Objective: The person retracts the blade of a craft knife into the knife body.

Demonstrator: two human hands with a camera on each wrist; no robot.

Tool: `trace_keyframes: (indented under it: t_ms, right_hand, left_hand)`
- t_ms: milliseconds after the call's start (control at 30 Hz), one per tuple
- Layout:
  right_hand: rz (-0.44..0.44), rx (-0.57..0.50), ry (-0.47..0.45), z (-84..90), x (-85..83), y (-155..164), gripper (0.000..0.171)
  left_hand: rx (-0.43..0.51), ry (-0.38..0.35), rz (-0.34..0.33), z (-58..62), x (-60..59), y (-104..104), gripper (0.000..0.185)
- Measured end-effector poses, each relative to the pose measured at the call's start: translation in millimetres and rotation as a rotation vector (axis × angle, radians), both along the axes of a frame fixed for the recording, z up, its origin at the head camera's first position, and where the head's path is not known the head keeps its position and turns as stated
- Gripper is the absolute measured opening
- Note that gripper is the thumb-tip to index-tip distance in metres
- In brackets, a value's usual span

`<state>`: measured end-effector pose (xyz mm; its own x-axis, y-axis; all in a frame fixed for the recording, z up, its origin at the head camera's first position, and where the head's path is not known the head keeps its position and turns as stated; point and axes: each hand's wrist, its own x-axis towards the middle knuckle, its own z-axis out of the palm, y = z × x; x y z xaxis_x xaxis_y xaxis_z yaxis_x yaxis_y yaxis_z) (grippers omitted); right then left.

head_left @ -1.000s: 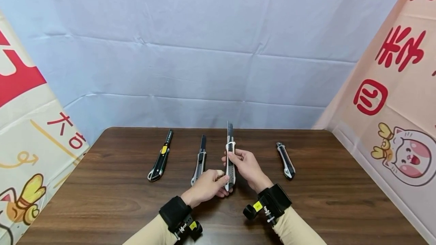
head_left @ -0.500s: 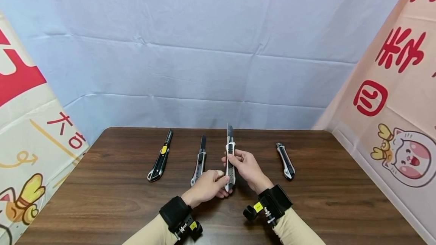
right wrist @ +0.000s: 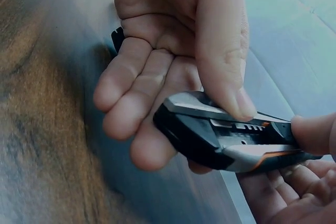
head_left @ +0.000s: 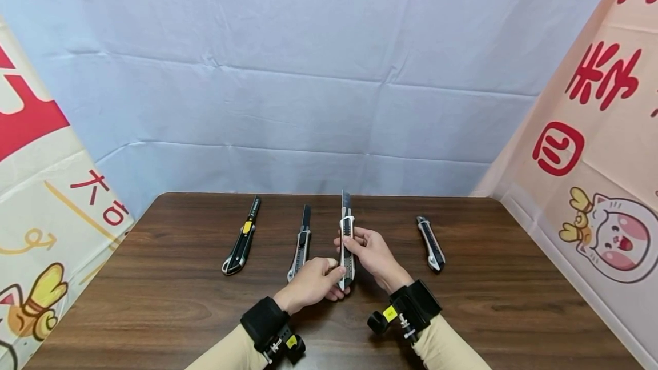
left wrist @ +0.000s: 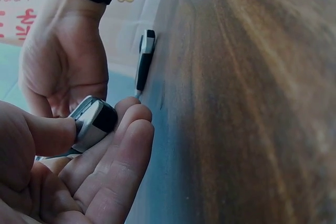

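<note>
Both my hands hold one grey-and-black utility knife (head_left: 346,222) above the table, with its blade extended and pointing away from me. My left hand (head_left: 311,283) pinches the butt end of the handle between thumb and fingers. Higher up the handle, my right hand (head_left: 378,257) grips it, its thumb on the black slider (right wrist: 283,131). In the right wrist view, orange trim shows along the handle. The left wrist view shows the butt end of the knife (left wrist: 97,124) under the left thumb. Part of the handle is hidden by the fingers.
A black utility knife with a yellow slider (head_left: 241,247) lies at the left. Just left of my hands is a grey utility knife (head_left: 303,241) with its blade out. Another utility knife (head_left: 430,242) lies at the right. Their table (head_left: 180,313) is brown wood; a pale cloth (head_left: 308,101) hangs behind.
The held knife sits very slightly lower in view, and a little less blade appears beyond its handle. Both hands keep their grip; the knives on the table stay put.
</note>
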<state>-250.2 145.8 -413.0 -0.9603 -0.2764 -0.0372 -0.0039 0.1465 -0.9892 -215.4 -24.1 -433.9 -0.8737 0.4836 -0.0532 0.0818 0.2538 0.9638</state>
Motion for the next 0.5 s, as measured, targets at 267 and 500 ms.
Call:
trace_keyframes:
  t_ms: [267,500]
  right_hand:
    - [0.007,0.003,-0.009,1.1,1.3,1.3,0.038]
    - [-0.005,-0.013,0.000,2.8,1.1,3.7,0.041]
  left_hand:
    - [0.006,-0.013,0.004,2.3,1.0,-0.5,0.026]
    - [-0.003,-0.036,-0.021,4.8,3.2,-2.7,0.025]
